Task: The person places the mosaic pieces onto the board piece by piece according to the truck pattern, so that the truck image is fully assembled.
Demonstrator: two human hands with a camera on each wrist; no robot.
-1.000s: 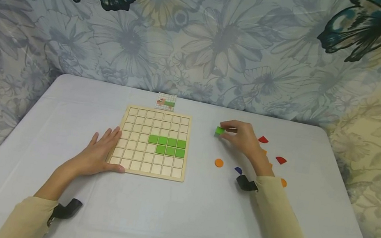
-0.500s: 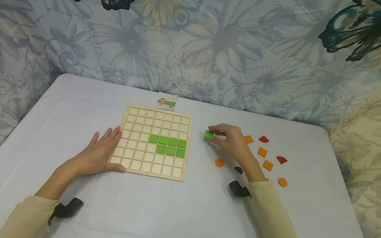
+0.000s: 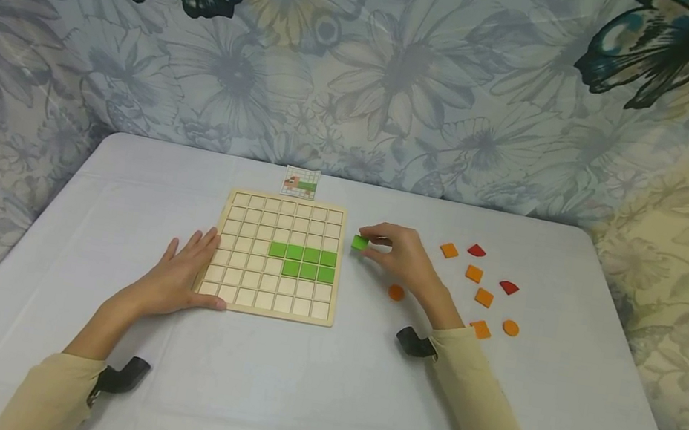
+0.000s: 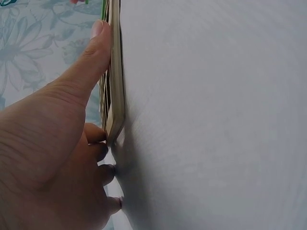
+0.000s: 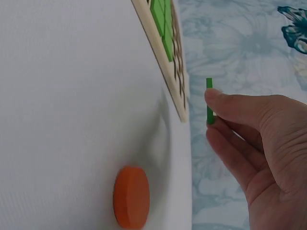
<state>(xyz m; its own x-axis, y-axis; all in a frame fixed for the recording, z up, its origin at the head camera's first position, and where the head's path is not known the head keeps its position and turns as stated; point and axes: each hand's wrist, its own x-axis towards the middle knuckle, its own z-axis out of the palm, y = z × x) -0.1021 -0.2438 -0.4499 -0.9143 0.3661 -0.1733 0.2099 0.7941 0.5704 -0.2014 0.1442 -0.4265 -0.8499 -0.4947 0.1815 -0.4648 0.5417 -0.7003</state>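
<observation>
A wooden grid board (image 3: 237, 297) lies on the white table, with several green square tiles (image 3: 311, 255) set in two rows at its right side. My left hand (image 3: 171, 282) rests along the board's left edge, fingers straight, thumb on the near left corner; the left wrist view shows the thumb (image 4: 93, 57) lying against the board's rim. Just right of the board, my right hand (image 3: 402, 256) pinches a green square tile (image 3: 359, 243) between thumb and fingers. In the right wrist view that tile (image 5: 209, 100) appears edge-on, held above the table.
Behind the board a small picture card (image 3: 300, 183) stands near the table's back edge. To the right lie several orange squares (image 3: 473, 274), an orange disc (image 3: 511, 328) and two red wedges (image 3: 509, 288). Another orange disc (image 3: 396, 293) lies below my right hand.
My right hand has carried the green tile leftward, close to the board's right edge. Orange squares formerly behind that hand now show, while the blue piece is hidden. My left hand has stayed put.
</observation>
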